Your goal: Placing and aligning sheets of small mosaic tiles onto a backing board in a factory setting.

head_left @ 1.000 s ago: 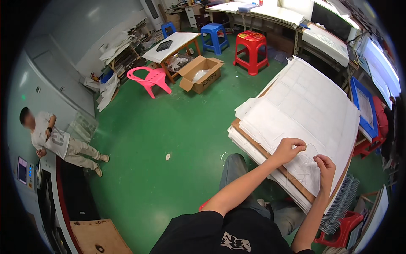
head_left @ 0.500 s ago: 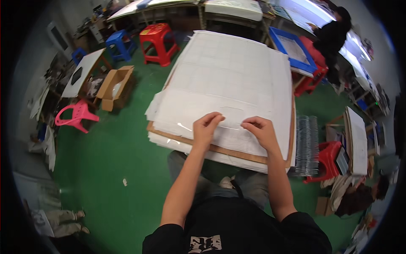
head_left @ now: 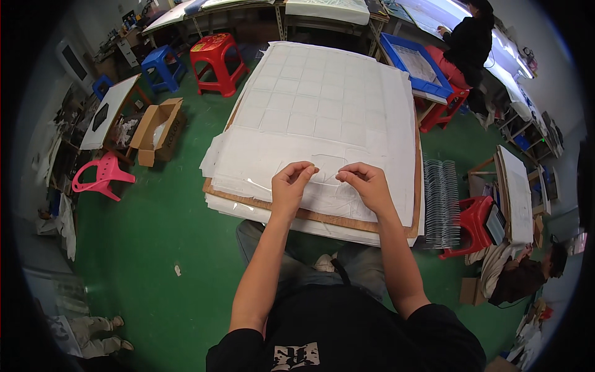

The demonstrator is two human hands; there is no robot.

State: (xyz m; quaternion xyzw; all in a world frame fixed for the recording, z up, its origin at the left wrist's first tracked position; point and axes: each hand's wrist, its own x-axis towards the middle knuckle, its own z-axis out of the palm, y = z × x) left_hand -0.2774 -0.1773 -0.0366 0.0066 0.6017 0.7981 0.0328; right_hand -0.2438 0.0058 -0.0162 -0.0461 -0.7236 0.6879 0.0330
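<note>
Over the near part of a table topped with white sheets (head_left: 359, 84), both my hands are pinched, fingertips facing each other. My left hand (head_left: 290, 191) and my right hand (head_left: 372, 189) grip opposite sides of a small clear plastic sheet (head_left: 328, 168), whose thin outline shows between them. Its exact edges are hard to make out against the white. Beyond my hands, several clear rectangular pieces (head_left: 300, 124) lie in a grid on the white surface. More crumpled clear film (head_left: 338, 201) appears just below my hands.
Wire coils (head_left: 441, 204) stand right of the table, by a red stool (head_left: 471, 226). A blue tray (head_left: 418, 65) sits beyond the far right corner. Left are a red stool (head_left: 215, 62), a cardboard box (head_left: 156, 131) and a pink chair (head_left: 105, 175). Other people are nearby.
The view has shifted slightly, so the table and stools sit further left. My fingertips are a little closer together; both hands stay pinched over the same part of the table.
</note>
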